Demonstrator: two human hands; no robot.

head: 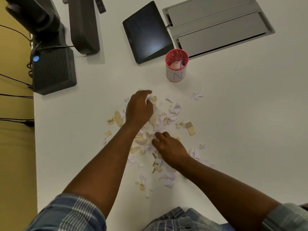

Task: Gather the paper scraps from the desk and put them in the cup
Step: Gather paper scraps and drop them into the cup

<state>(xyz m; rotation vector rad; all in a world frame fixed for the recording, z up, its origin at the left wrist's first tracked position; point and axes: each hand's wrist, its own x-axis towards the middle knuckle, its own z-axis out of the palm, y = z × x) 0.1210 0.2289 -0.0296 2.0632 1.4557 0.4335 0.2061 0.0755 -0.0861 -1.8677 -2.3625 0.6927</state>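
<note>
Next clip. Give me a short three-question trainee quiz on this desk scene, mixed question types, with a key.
1. True or false: the red-rimmed white paper cup already holds some scraps.
2. Which hand is nearer that cup: left hand or right hand?
3. Most torn white and tan paper scraps lie: A) in the cup B) on the white desk C) on the dark tablet

Key: 1 true; 2 left; 3 B

Torn paper scraps (160,126) on smooth matt desk (241,130)
</note>
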